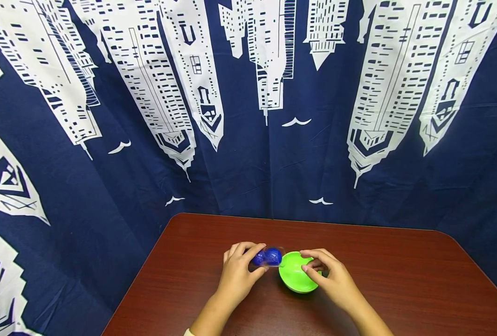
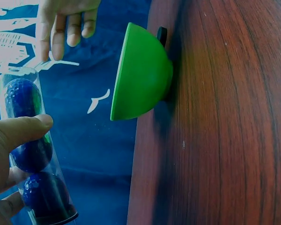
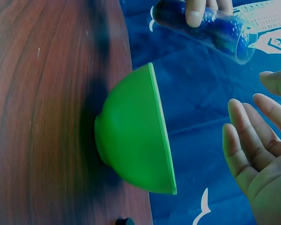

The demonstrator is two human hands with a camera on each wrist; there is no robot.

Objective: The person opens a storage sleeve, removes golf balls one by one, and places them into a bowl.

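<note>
My left hand [image 1: 237, 270] grips a clear plastic tube [image 2: 61, 201] that holds three dimpled blue balls [image 2: 22, 98], which look like golf balls. The tube lies nearly level in the head view, its clear end at the left rim of a bright green bowl [image 1: 294, 275]. That bowl stands upright on the table, and its inside looks bare where it shows. Over the bowl's right side, my right hand [image 1: 330, 275] hovers with fingers apart and relaxed, holding nothing. In the right wrist view its palm [image 3: 267, 173] faces the space above the bowl.
A small black round piece [image 3: 125, 221] lies on the table near the bowl, hidden behind my right hand in the head view. The reddish-brown wooden table [image 1: 181, 280] ends at a dark blue curtain [image 1: 248, 186] printed with white buildings.
</note>
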